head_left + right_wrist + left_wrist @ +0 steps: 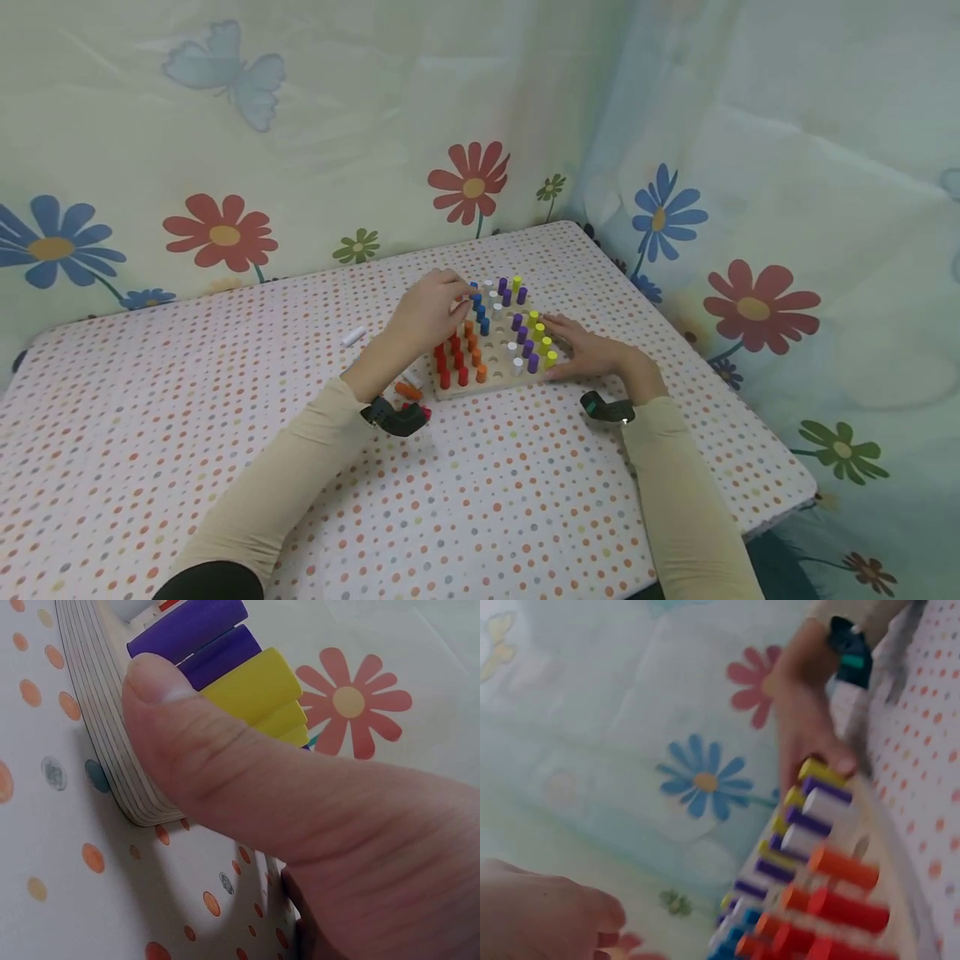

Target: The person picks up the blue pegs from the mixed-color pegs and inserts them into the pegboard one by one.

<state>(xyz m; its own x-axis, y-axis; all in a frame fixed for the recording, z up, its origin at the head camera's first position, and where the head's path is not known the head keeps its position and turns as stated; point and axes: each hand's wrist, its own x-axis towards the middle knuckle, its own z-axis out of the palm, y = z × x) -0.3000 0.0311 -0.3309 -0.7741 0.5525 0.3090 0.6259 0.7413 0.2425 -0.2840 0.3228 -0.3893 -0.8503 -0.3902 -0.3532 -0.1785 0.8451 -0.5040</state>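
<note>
A pale wooden pegboard [495, 382] stands on the table, with rows of red, orange, blue, white, purple and yellow pegs upright in it. My left hand [432, 306] reaches over its far left part. The thumb and fingertips come together at the farthest blue peg [473, 285], whose lower end they hide. In the left wrist view, only part of the left hand [544, 915] shows, at the lower left. My right hand [592, 350] rests against the board's right side with its fingers extended. Its thumb [195, 742] lies straight along the near edge, beside purple and yellow pegs.
Left of the board lies a loose white peg [353, 336]. Another white peg [411, 377], an orange peg [408, 391] and something red lie partly hidden by the left wrist. Behind and to the right, floral curtains [360, 150] border the dotted tablecloth [187, 400].
</note>
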